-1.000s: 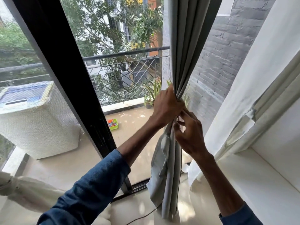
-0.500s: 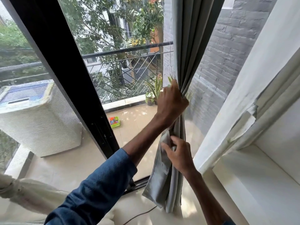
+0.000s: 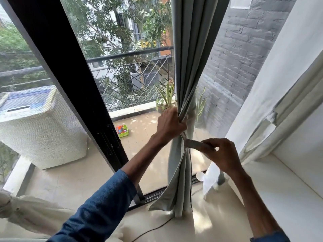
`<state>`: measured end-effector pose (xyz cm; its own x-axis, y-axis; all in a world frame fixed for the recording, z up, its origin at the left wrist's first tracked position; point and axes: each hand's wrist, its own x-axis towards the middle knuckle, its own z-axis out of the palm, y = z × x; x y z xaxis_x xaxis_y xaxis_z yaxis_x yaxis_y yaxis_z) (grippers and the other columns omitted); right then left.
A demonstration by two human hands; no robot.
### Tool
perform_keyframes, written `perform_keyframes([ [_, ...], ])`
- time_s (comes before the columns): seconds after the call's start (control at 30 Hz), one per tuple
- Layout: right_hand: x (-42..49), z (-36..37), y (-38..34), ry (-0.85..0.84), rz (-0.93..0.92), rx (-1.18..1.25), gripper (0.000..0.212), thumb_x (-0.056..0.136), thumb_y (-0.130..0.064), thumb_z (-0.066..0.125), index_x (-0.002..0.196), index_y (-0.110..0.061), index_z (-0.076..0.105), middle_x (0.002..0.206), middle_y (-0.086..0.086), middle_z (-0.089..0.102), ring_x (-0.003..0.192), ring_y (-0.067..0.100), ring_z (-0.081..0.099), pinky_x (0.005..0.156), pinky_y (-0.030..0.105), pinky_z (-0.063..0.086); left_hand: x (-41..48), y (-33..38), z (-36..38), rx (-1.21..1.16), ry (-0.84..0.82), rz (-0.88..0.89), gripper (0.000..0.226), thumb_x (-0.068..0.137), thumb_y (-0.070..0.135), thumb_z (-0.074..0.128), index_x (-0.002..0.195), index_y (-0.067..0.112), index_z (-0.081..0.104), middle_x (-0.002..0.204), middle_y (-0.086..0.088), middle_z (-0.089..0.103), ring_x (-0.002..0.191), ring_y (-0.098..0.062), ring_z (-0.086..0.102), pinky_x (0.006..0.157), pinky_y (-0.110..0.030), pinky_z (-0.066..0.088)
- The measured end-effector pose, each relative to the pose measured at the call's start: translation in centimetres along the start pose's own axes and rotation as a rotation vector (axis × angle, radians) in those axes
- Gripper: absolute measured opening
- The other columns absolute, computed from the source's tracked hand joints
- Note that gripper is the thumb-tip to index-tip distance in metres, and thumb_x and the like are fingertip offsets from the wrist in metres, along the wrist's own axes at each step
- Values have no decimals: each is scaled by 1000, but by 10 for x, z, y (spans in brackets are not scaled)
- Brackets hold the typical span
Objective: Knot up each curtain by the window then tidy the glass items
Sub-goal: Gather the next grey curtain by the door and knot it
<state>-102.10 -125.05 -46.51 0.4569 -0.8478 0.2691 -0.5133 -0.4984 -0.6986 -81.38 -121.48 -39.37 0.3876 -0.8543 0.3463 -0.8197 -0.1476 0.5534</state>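
Curtain (image 3: 188,67), grey and bunched into one rope of folds, hangs down the centre of the head view, its long axis running from the upper edge to the floor (image 3: 218,224) at lower centre. The left hand (image 3: 172,123) is clenched round it at mid-height. Just below and right of that, the right hand (image 3: 222,154) pinches a flat fold (image 3: 194,144) standing out from the curtain; the fold lies almost level, pointing right, crosswise to the hanging length. The curtain lies left of the right hand, which seems the one placed to wind the fold round it.
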Motion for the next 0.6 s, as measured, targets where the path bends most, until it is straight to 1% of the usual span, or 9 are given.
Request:
perform_keyframes([
  [0.07,6,-13,3,6,8,31,26,76,-60,77,88,-37,79,71,-19,74,73,-2,70,68,35,57,0,-1,2,-119,-37,47,39,90,21,66,61,16,41,54,7,38,42,-7,37,44,-16,24],
  [0.13,12,-23,7,8,18,66,28,73,-61,77,88,-38,80,71,-19,74,70,-2,70,69,37,59,-2,0,2,-221,-86,77,33,89,13,66,62,13,49,51,6,43,37,-6,42,37,-13,27],
  [0.2,17,-27,13,-8,33,112,37,70,-69,75,91,-39,80,71,-16,74,66,-4,66,70,39,60,-4,-2,2,-279,-124,85,24,90,12,65,69,10,56,55,2,50,42,-10,45,39,-13,28],
  [0.27,23,-28,20,-29,34,142,44,68,-75,72,93,-40,80,71,-10,75,67,0,64,70,42,60,-5,-5,4,-328,-149,89,32,90,11,64,62,17,48,55,3,47,45,-10,41,42,-17,28],
  [0.33,32,-27,24,-27,25,123,32,74,-63,72,94,-39,80,80,-12,77,78,-1,69,74,43,60,-6,-8,3,-352,-200,120,36,90,9,63,60,18,44,57,4,44,48,-4,37,45,-23,29],
  [0.4,42,-26,22,-18,-9,85,21,76,-47,68,90,-36,80,87,-18,77,86,-7,69,79,37,59,-8,-8,0,-369,-267,150,30,91,7,63,64,11,50,61,2,47,52,-1,39,48,-25,32],
  [0.47,51,-24,17,-39,-28,59,17,75,-43,67,84,-34,79,83,-19,76,78,-11,66,76,33,58,-8,-10,-1,-364,-297,159,26,91,5,62,67,10,53,65,-1,52,54,-1,43,48,-22,35],
  [0.53,58,-19,13,-60,-39,30,21,74,-47,66,83,-33,78,78,-20,74,73,-10,64,72,31,56,-4,-17,0,-327,-308,150,20,89,7,63,72,2,53,67,-13,55,58,-9,46,53,-36,44],
  [0.6,62,-14,10,-75,-52,1,21,72,-50,64,82,-35,75,71,-23,70,70,-9,62,68,29,51,0,-26,2,-278,-334,139,18,84,10,63,79,-5,54,76,-23,60,65,-26,54,58,-50,48],
])
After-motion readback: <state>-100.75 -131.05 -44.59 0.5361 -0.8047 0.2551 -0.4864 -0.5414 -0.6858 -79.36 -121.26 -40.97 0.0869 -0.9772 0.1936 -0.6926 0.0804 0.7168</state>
